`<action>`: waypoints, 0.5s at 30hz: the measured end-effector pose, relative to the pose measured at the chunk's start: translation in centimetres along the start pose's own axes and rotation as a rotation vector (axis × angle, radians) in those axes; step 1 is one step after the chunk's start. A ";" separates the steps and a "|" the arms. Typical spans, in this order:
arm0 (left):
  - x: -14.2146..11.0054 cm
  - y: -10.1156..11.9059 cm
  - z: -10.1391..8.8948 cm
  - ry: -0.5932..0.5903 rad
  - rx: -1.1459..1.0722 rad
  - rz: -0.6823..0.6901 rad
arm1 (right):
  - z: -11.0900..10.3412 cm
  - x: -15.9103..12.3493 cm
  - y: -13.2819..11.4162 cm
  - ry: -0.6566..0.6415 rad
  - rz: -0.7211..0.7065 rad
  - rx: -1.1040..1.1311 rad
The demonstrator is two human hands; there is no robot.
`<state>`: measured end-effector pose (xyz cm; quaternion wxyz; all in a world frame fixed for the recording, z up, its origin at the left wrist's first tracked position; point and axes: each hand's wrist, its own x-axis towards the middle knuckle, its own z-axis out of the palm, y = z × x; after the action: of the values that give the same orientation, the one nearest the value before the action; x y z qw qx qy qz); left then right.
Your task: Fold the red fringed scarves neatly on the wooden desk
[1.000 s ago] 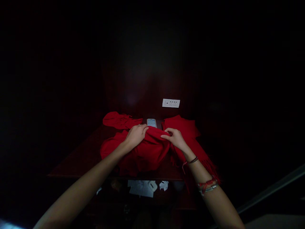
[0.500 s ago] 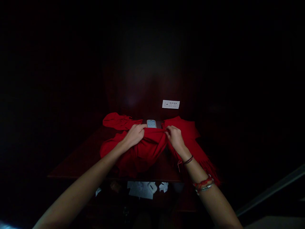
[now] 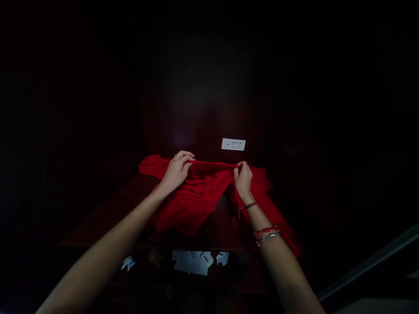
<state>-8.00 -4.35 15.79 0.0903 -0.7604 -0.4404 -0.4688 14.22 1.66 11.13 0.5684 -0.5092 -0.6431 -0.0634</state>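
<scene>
My left hand (image 3: 178, 169) pinches one end of the top edge of a red scarf (image 3: 196, 196). At the other end of that edge, my right hand (image 3: 243, 176) has thumb and fingers closed on the cloth. Between both hands the edge is pulled straight, and the rest hangs in loose folds down to the dark table (image 3: 108, 213). To the right lies another red scarf with fringe (image 3: 275, 213), partly behind my right forearm. A bunched red cloth (image 3: 152, 165) sits at the back left, beyond my left hand.
A white socket plate (image 3: 233, 144) is on the dark wall behind the table. Below the tabletop, a shelf bears papers (image 3: 188, 261), a small white object (image 3: 206, 259) and crumpled paper (image 3: 222, 258). The surroundings are very dark.
Both hands have lifted the scarf's edge up and away from me and moved farther apart, stretching it. The phone seen behind it earlier is now hidden.
</scene>
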 end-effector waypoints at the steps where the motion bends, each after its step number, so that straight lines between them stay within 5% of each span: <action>1: -0.1 -0.1 0.0 -0.005 -0.022 -0.024 | 0.1 0.4 0.0 -0.003 -0.014 0.019; 10: -2.9 -3.6 1.1 -0.209 0.114 -0.136 | 1.2 -2.2 -0.3 -0.490 0.406 0.633; 13: -1.1 -4.1 0.5 -0.027 0.104 -0.256 | -0.3 0.1 -1.2 -0.466 0.291 0.579; 15: 1.8 -3.8 -0.6 0.100 0.023 -0.266 | -2.4 3.8 -3.0 -0.354 0.054 0.414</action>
<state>-10.93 -1.41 16.51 0.0578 -0.6699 -0.5376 -0.5088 14.22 0.90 16.50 0.5407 -0.4025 -0.7177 0.1745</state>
